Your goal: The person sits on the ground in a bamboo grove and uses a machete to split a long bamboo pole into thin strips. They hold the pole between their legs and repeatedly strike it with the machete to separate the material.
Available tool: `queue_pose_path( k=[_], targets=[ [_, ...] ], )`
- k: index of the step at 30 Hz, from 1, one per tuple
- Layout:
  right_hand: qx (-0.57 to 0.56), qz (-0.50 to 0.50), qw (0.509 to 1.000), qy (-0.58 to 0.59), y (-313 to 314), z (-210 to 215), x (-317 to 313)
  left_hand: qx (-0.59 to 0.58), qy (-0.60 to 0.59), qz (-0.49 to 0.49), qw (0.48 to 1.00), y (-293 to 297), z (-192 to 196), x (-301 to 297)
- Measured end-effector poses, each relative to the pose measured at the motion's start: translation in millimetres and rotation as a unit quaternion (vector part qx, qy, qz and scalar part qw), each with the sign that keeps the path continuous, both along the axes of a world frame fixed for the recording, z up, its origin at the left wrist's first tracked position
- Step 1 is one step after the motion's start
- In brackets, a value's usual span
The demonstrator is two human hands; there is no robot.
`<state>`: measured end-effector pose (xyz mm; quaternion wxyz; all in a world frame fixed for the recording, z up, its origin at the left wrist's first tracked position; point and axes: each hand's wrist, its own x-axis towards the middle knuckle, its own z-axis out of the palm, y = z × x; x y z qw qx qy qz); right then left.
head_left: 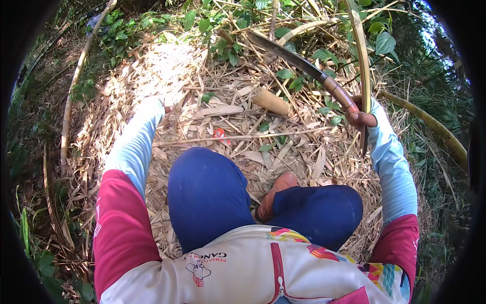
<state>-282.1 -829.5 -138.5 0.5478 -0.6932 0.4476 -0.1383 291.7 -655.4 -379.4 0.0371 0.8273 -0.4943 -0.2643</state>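
Observation:
My right hand (362, 117) is closed around the wooden handle of a machete (338, 92). Its long dark, curved blade points up and to the left over the leaf litter. A split bamboo strip (360, 45) runs from the top edge down against the same hand, and a dark narrow end shows below it; whether the fingers grip the strip too I cannot tell. My left hand (167, 109) is low over the dry leaves at the left, mostly hidden by its pale blue sleeve, so its fingers do not show. A short cut piece of bamboo (271, 102) lies between the hands.
Dry bamboo leaves (223, 111) cover the ground around my bent legs and brown shoe (277, 195). A small red wrapper (219, 134) lies near my knee. Thin poles stand at the left (76, 81), a thicker curved stem (435, 126) at the right, and green plants grow ahead.

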Motion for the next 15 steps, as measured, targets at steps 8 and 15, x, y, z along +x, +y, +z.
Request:
queue_pose_path(
  k=[8,15],
  targets=[
    [-0.014,-0.076,0.989,-0.123,18,-2,56,-0.013,0.001,-0.070,0.997,-27,-18,-57],
    [-0.023,-0.084,0.975,-0.203,83,9,132,-0.019,-0.037,-0.057,0.998,41,-4,-49]
  ],
)
